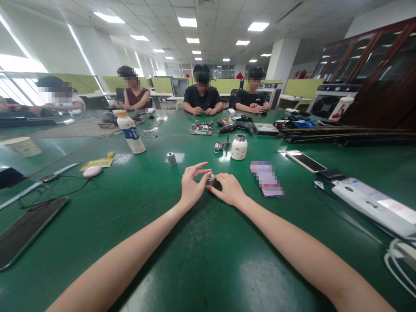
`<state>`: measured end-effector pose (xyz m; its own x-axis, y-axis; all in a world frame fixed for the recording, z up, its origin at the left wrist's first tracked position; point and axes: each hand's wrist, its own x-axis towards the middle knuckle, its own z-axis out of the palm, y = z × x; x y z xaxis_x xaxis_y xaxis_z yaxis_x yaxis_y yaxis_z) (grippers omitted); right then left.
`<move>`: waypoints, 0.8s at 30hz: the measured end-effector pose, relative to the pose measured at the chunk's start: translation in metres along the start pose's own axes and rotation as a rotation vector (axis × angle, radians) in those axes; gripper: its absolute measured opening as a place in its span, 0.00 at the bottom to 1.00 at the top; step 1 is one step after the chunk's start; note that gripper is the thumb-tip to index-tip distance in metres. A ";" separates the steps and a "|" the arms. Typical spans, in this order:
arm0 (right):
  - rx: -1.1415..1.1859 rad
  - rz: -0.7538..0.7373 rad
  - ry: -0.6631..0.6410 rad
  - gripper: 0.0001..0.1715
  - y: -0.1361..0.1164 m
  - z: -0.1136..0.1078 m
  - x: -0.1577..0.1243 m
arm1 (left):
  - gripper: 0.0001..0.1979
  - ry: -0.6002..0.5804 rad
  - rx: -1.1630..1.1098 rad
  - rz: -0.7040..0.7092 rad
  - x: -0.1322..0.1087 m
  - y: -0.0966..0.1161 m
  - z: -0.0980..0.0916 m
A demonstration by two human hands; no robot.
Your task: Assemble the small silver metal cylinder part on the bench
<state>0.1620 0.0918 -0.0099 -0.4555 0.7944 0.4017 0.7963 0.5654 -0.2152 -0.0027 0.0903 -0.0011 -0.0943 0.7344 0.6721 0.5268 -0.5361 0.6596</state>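
Observation:
A small silver metal cylinder (pixel 210 182) stands on the green table between my two hands. My right hand (pixel 230 187) grips its side, thumb low at the front and fingers bent around the far side. My left hand (pixel 192 185) is at the cylinder's top, with thumb and index fingertip pinched together there and another finger stretched out above. Whatever lies between those fingertips is too small to make out. A similar grey metal cylinder (pixel 171 159) stands apart, beyond my left hand. Farther off is a squat white jar (pixel 238 148) with a metal neck.
A phone (pixel 267 180) lies right of my hands, with a white phone (pixel 305 161) beyond. Left are a pink mouse (pixel 92 171), a bottle (pixel 131 134) and a dark tablet (pixel 30 232). A circuit board (pixel 202 128) and power drill (pixel 235 127) lie farther back. Several people sit opposite.

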 end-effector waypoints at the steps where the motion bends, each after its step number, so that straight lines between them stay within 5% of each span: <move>1: 0.002 -0.002 0.001 0.22 0.000 0.000 0.000 | 0.09 -0.026 -0.004 0.005 0.000 0.002 0.000; 10: 0.011 -0.007 -0.001 0.23 0.002 0.002 0.000 | 0.12 -0.100 -0.029 -0.032 0.000 0.005 -0.001; 16: -0.005 0.010 -0.005 0.24 0.001 0.002 0.000 | 0.06 0.123 0.044 -0.052 -0.002 0.006 -0.003; 24: -0.006 -0.012 0.002 0.23 0.003 0.003 0.000 | 0.07 -0.051 0.086 -0.008 -0.005 0.011 -0.001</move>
<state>0.1627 0.0941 -0.0131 -0.4646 0.7871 0.4059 0.7929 0.5738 -0.2052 0.0028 0.0808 0.0030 -0.0574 0.7599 0.6475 0.5970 -0.4937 0.6324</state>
